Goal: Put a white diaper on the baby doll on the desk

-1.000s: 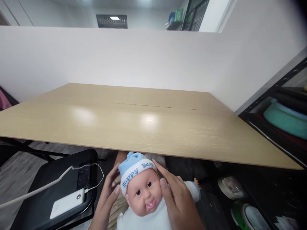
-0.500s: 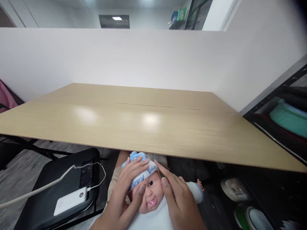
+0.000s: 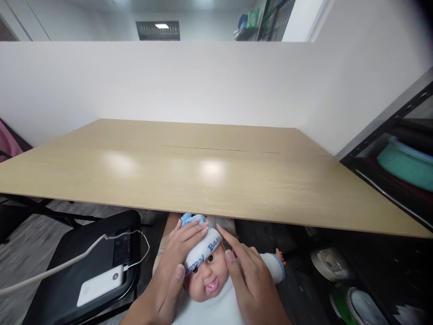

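A baby doll [image 3: 207,280] in white clothing lies face up on my lap, below the table's front edge. It wears a white and blue cap [image 3: 203,249] with blue lettering across the band. My left hand [image 3: 181,257] rests on the cap's left side, fingers stretched over its top and thumb beside the doll's cheek. On the other side, my right hand [image 3: 248,273] lies against the doll's head, with fingertips at the cap's edge and thumb by the cheek. The doll's sleeved arm [image 3: 274,266] sticks out past my right hand.
A wooden table [image 3: 203,176] spans the view ahead. At left, a black stool [image 3: 88,253] carries a white power bank [image 3: 100,285] with a cable [image 3: 67,264]. A shelf with a teal container [image 3: 406,162] stands right; round containers [image 3: 329,264] sit beneath the table.
My left thumb has moved off the doll's face to the left, uncovering its other eye. My left fingers stay on the cap; my right hand has barely moved.
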Motion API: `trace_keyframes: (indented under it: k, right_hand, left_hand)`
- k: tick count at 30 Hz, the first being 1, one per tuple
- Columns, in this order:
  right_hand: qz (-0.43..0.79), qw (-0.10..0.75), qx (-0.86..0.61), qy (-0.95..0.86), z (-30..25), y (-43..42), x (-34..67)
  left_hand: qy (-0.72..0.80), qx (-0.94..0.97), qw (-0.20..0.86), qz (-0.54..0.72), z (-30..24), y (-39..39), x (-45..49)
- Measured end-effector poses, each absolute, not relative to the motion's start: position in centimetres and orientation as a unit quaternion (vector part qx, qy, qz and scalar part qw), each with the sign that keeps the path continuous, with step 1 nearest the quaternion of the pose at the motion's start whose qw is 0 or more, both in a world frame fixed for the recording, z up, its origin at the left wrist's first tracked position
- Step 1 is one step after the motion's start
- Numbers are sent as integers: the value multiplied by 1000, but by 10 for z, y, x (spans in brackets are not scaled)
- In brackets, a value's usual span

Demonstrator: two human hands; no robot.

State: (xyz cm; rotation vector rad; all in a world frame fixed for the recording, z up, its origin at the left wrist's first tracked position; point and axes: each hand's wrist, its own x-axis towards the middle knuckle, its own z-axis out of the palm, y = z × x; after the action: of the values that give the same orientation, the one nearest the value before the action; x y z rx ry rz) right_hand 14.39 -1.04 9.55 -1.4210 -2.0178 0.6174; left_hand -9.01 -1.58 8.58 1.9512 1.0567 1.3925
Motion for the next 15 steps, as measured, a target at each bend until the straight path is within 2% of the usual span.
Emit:
trace_keyframes:
  k: [3,5,8,11,15]
  right_hand:
    - [231,302,-537,-753,97,-10,144]
    - [228,313,-539,-748,99,-10,144]
    - [233,312,-545,-742,101,-11,144]
    - [243,309,-550,-737,100,-10,142]
    - [243,318,-548,-734,98,-6,140]
  left_hand:
    - [397,670,294,554,74,-18,-86]
    - [422,564,333,627,63,-18,-84]
    - [407,311,491,704,44,-14,-81]
    - [354,186,642,654,28,-7,-76]
    - [263,104,736,615,5,-6,-68]
